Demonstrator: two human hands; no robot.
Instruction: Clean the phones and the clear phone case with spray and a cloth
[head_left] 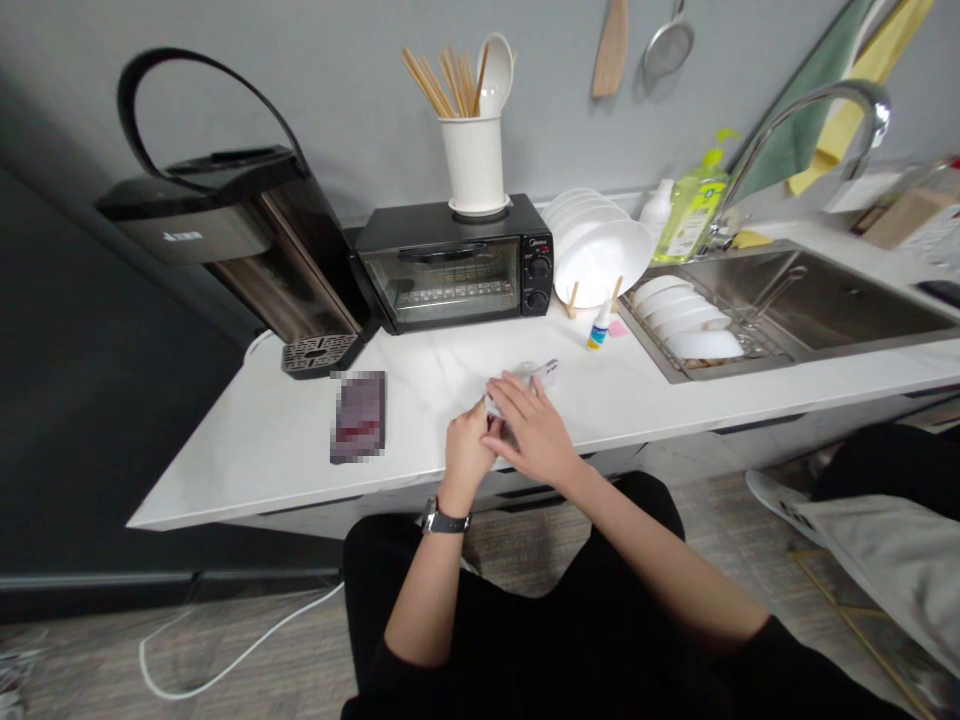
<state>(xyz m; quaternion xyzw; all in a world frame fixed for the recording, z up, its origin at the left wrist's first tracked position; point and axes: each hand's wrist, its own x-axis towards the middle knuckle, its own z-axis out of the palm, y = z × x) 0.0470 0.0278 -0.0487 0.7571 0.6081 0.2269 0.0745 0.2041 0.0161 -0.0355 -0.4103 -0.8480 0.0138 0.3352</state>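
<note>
My left hand (469, 447), with a watch on its wrist, is curled near the counter's front edge. Whitish material (492, 406) shows at its fingers, too covered to name. Across it lies my right hand (536, 432), fingers stretched out and touching the left hand or what it holds. Just beyond the fingertips is a small white piece with dark reddish marks (549, 368), partly hidden. Behind the hands, to the right, a small white bottle (598, 330) with a blue and yellow label stands upright beside a pink slip (616, 329).
A water dispenser (255, 250) and toaster oven (457, 270) stand at the back; a utensil cup (475, 165) tops the oven. Plates (600, 262) stand in a rack. Bowls (701, 343) sit at the sink (840, 300). A blurred dark rectangular object (360, 415) lies left.
</note>
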